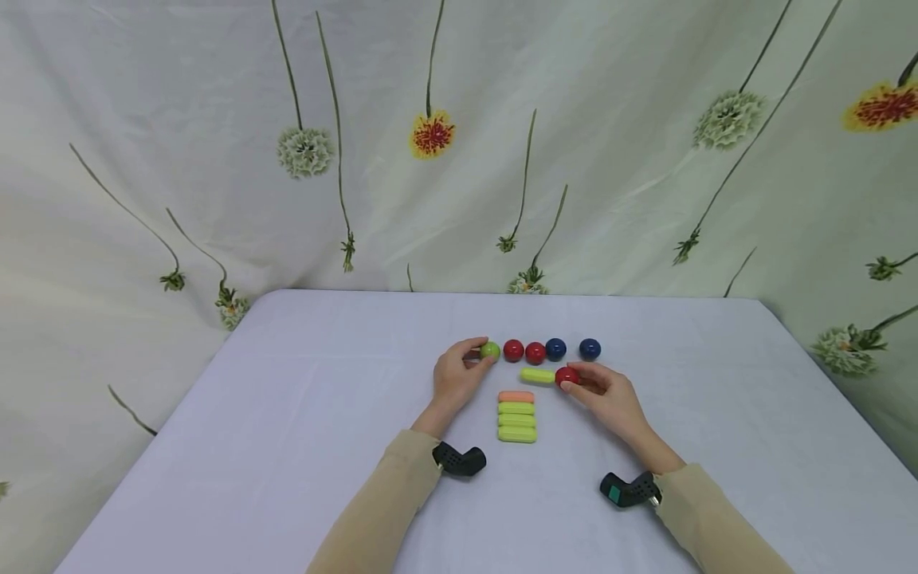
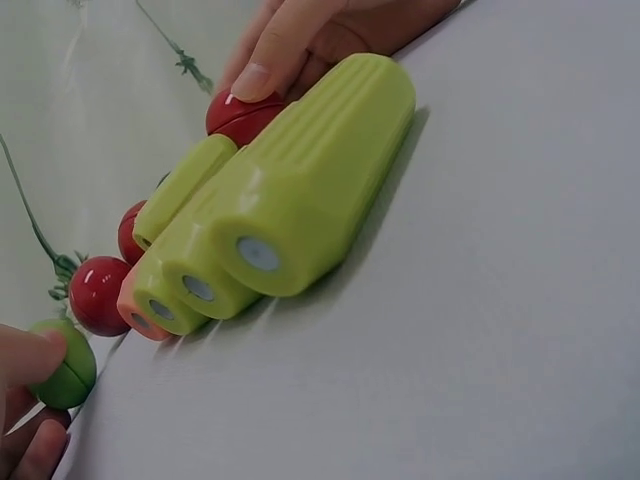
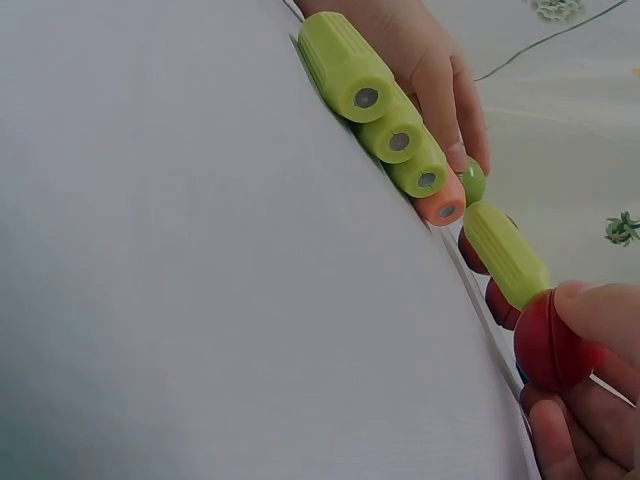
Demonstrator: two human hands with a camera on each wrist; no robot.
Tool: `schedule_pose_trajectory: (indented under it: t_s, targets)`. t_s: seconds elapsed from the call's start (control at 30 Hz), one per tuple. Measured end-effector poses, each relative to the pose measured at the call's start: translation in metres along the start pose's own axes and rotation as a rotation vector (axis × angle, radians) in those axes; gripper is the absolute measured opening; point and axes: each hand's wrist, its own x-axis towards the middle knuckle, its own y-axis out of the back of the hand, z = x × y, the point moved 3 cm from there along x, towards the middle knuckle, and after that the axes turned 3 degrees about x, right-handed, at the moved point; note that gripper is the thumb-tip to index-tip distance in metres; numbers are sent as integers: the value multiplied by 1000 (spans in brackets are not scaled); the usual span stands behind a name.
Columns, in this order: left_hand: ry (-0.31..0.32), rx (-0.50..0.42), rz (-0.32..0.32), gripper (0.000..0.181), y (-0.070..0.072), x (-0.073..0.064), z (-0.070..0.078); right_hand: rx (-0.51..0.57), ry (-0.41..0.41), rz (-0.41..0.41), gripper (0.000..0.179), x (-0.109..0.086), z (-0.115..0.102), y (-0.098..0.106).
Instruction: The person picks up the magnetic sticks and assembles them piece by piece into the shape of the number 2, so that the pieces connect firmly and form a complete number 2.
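Note:
My left hand [image 1: 457, 376] pinches a green ball [image 1: 491, 351] between thumb and fingers at the left end of a row of balls. In my right hand [image 1: 611, 400] is a red ball [image 1: 566, 377], gripped by thumb and fingertips. A yellow-green rod [image 1: 536, 375] extends leftward from that red ball, its end against the ball's surface. In the right wrist view the held red ball [image 3: 550, 345] shows a seam round it, and the ribbed rod [image 3: 505, 255] meets its top.
Two red balls [image 1: 513, 351] and two dark blue balls [image 1: 590, 349] line the far side of the white table [image 1: 308, 430]. Nearer, an orange rod [image 1: 516, 396] and three yellow-green rods [image 1: 517, 420] lie stacked side by side, metal discs in their ends. A flower-print cloth [image 1: 617, 159] hangs behind.

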Motion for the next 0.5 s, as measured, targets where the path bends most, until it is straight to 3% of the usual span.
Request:
schedule_pose_trajectory:
  t_s: [0.4, 0.5]
  targets:
    - [-56, 15, -67, 32, 3, -4, 1, -29, 9, -10, 45, 0, 2, 0]
    - [-45, -3, -88, 32, 4, -5, 0, -28, 20, -11, 45, 1, 2, 0]
